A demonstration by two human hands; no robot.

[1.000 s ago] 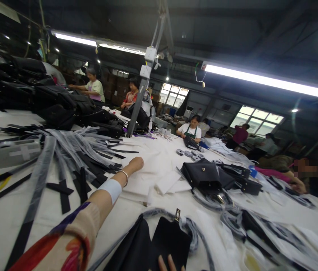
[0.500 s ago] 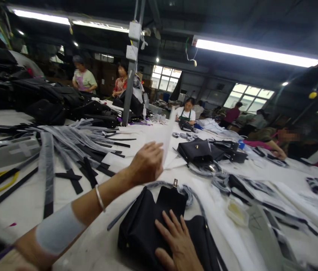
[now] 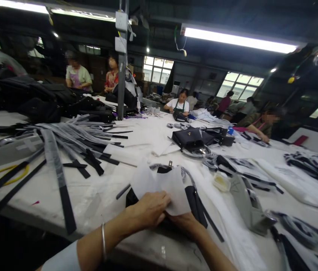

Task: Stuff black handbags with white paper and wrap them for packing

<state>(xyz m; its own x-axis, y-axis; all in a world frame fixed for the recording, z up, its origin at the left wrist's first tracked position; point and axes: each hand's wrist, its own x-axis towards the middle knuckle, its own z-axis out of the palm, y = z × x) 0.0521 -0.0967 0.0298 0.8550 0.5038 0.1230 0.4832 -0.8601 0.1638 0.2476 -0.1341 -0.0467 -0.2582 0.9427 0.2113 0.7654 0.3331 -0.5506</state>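
A thin white paper sheet, bent and creased, stands over the black handbag in front of me. My left hand is closed on the near edge of this sheet, its fingers curled. Close beside it, my right hand grips the sheet too, its fingers mostly hidden behind the paper and the other hand. Paper covers most of the bag. A metal clasp shows beyond the sheet, and a wrapped grey handle curves around the bag's far side.
Black straps in clear film spread over the table at left, near a yellow loop. A finished black bag lies ahead. To the right are a small plastic tub and a grey holder. Several co-workers sit or stand farther off.
My left hand has brought the white sheet down and toward me over the bag. My right hand has left its flat position on the bag and come to the sheet.
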